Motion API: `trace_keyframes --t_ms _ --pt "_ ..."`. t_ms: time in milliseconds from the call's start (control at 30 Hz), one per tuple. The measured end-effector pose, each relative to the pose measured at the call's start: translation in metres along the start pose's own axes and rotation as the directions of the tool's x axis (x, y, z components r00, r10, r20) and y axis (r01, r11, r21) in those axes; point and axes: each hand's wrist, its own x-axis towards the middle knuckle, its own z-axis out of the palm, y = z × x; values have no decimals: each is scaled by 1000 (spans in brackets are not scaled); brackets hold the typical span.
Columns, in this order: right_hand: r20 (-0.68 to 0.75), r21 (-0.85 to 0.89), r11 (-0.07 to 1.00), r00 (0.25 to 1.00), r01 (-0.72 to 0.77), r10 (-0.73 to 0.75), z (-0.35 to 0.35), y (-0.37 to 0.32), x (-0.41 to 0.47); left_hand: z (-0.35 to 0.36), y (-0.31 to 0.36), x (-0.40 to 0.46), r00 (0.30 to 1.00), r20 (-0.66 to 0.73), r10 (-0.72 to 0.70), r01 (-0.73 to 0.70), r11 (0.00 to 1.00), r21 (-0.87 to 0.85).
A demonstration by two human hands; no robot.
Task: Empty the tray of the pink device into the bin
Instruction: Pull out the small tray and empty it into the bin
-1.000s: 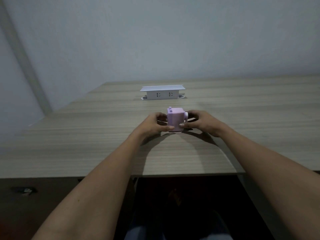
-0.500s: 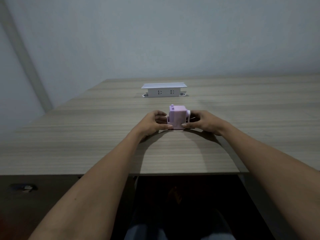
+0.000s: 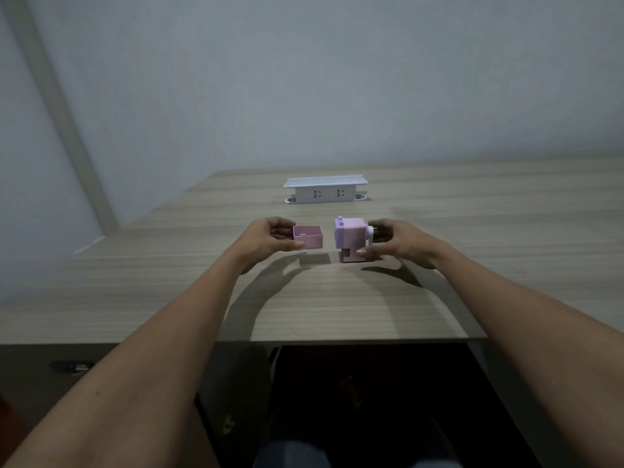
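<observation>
A small pink box-shaped device (image 3: 349, 236) stands on the wooden table (image 3: 337, 298), with an empty slot low on its front. My right hand (image 3: 393, 239) grips it from the right side. The pink tray (image 3: 309, 236) is out of the device, held just above the table a little to its left. My left hand (image 3: 270, 239) is shut on the tray, thumb on its front wall. The tray's open top faces up; I cannot tell what is inside. No bin is in view.
A white socket box (image 3: 324, 190) with a raised lid sits at the back of the table. The near table edge runs across the view, with a dark gap below it. A drawer front with a metal lock (image 3: 79, 367) is at lower left.
My left hand has pulled the tray out of the device and moved it left. My right hand still holds the device in place.
</observation>
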Motion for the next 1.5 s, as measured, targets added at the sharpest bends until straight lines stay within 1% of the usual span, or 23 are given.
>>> trace_keyframes --t_ms 133,267,433,667,767,933,1033,1200,1333,1433,1500 --pt "-54 -17 997 996 74 -75 -15 -25 -9 -2 25 -3 999 -22 49 -50 999 -20" --pt "-74 -29 993 990 119 -120 -29 -49 -17 7 47 -3 995 4 98 -98 995 -24" --pt "-78 -65 989 987 134 -139 -50 -68 -36 36 84 -2 985 76 155 -152 987 -44" --pt "-138 -70 987 979 142 -150 -91 -64 -83 102 125 1 953 212 218 -207 976 -74" --pt "-200 -69 990 971 121 -132 -117 -57 -113 139 138 6 935 250 253 -232 967 -108" --pt "-301 -124 991 950 48 -84 -165 -46 -171 206 158 13 896 326 300 -247 949 -194" --pt "-370 -161 987 927 5 -65 -196 -37 -212 255 175 9 853 403 331 -258 940 -225" --pt "-471 -151 985 882 -78 -2 -237 -14 -284 334 201 -6 767 518 377 -278 924 -261" --pt "-547 -103 987 836 -124 47 -252 9 -335 387 210 -22 709 578 404 -277 913 -298" --pt "-587 -50 987 804 -149 92 -246 19 -367 415 204 -38 690 599 406 -256 911 -322" --pt "-597 -8 982 789 -188 146 -235 31 -387 434 191 -50 678 626 385 -215 919 -332"
